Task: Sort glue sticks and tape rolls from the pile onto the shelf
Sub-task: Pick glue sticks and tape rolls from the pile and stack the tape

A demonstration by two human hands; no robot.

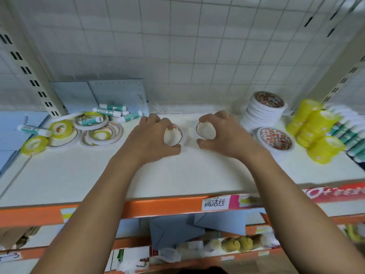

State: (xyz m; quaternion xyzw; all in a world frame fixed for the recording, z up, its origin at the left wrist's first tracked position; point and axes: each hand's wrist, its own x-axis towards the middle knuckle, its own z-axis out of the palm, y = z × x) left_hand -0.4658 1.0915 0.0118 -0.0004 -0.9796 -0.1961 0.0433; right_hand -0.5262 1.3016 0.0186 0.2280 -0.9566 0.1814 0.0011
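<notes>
My left hand [154, 135] grips a thin white tape roll [174, 135] lying on the white shelf [177, 175]. My right hand [223, 133] holds another white tape roll [205, 131], tilted up off the surface. At the left lies the pile: flat white rolls [102, 134], yellow rolls [33, 145] and several green-and-white glue sticks [107, 111]. On the right stands a stack of white tape rolls [262, 109] with one more roll [275, 138] flat in front of it. Further right, stacked yellow rolls [314, 127] and a row of glue sticks [347, 131].
Blue envelopes [98, 93] lean against the tiled back wall behind the pile. Slotted uprights [31, 76] frame the bay. The shelf's orange front edge [158, 206] carries paper labels. A lower shelf holds blue envelopes [173, 230] and small goods.
</notes>
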